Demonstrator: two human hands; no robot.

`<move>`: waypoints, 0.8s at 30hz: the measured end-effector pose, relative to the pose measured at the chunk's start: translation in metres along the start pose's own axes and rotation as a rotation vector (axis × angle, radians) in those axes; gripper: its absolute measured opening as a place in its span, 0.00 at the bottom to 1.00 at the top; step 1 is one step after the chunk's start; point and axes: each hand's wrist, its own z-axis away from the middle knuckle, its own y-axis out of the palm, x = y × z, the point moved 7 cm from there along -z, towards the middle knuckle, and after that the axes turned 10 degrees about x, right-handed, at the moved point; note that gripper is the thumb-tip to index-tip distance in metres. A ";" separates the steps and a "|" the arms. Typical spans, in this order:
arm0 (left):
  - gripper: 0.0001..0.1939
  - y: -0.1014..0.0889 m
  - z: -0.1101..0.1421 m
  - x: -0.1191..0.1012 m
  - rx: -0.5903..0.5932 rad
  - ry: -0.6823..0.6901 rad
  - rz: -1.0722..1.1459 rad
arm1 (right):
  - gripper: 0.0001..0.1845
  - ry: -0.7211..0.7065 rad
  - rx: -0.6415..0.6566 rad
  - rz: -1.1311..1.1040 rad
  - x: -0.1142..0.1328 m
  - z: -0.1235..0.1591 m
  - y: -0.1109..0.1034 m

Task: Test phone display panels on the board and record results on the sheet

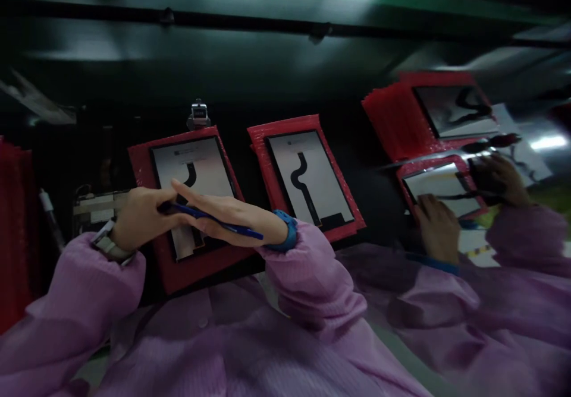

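Both my hands meet over a display panel (207,162) that lies on red bubble wrap, with a black curved flex cable on its pale back. My right hand (236,213), with a blue wristband, holds a slim blue pen-like tool (243,229) slanting along the palm; its exact kind is unclear. Curled beside the tool's dark end, my left hand (145,213) has its fingers closed at the right fingertips. Whatever those left fingers pinch is hidden. On its wrist is a pale band. Just right lies a second panel (319,177), also with a black flex cable.
At far left stands a red stack (15,230) beside a white pen (51,213). A small metal device (198,113) sits behind the first panel. To the right, a co-worker's hands (439,227) handle another panel, near a red stack (392,123) topped by a panel.
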 end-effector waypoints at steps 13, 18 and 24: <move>0.16 -0.006 -0.004 0.019 -0.162 -0.213 -0.367 | 0.05 0.208 -0.799 0.019 -0.008 0.032 -0.039; 0.09 0.012 -0.010 0.019 0.027 -0.160 -0.454 | 0.04 0.211 -0.873 0.098 -0.003 0.034 -0.035; 0.09 0.027 -0.010 0.018 0.187 -0.155 -0.448 | 0.05 0.307 -0.857 0.123 0.009 0.054 -0.007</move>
